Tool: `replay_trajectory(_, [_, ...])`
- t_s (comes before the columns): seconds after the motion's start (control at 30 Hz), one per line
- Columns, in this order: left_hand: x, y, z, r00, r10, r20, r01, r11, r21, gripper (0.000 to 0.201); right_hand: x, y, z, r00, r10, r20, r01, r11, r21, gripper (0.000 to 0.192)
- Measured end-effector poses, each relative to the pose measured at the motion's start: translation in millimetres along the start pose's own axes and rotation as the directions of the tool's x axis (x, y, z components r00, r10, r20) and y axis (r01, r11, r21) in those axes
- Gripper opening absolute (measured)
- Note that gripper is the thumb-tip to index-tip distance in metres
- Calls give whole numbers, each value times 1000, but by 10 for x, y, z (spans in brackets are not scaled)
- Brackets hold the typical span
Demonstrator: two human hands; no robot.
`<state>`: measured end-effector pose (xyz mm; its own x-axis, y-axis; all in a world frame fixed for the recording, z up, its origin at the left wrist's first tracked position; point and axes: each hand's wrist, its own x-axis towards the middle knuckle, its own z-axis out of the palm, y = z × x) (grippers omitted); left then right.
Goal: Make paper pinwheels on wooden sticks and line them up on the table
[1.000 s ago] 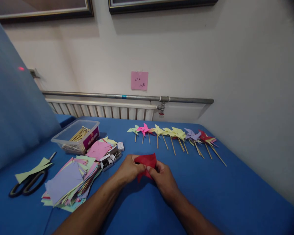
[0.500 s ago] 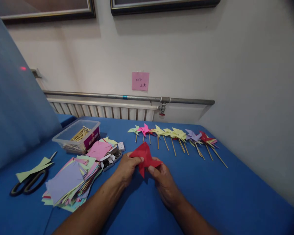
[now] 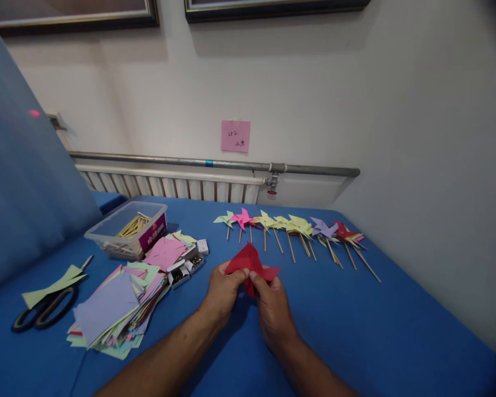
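**Folding red paper between both hands**

Pinching from either side, the left hand point(image 3: 223, 288) and the right hand point(image 3: 273, 306) both grip a folded piece of red paper point(image 3: 250, 262), fingertips closed on its lower edge. The paper is held just above the blue table point(image 3: 397, 331), near its middle, with pointed flaps sticking up and to the right. Beyond it, a row of finished pinwheels point(image 3: 297, 229) lies on wooden sticks. To the left sit a stack of coloured paper squares point(image 3: 111, 306), small boxes of pins point(image 3: 184, 270), a clear plastic box of sticks point(image 3: 128, 229) and black scissors point(image 3: 41, 311) under a green offcut.
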<state>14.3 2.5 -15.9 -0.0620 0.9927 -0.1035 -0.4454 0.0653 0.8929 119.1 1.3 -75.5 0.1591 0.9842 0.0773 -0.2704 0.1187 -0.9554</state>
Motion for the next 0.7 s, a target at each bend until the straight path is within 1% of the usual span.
replay_trajectory(0.1, [-8,-5,6,1000,-12,2,12,1000,-9,25,13,2,16,998,8,-61,-5,998,60,31])
replay_trajectory(0.23, [-6,-21,8,1000,-26,0,26,1000,-16,28,19,-5,19,997,19,-80,-13,997,77,30])
replay_trajectory(0.37, [2,-20,-6,1000,-23,6,23,1000,11,27,22,-13,-13,996,37,-81,-33,998,48,27])
replay_trajectory(0.5, [18,-3,-36,1000,-6,31,4,998,62,24,36,-35,-37,995,27,-94,-23,999,40,26])
replay_trajectory(0.7, [62,-14,-62,1000,0,19,-2,996,94,28,60,-3,-65,992,41,-119,-38,999,26,27])
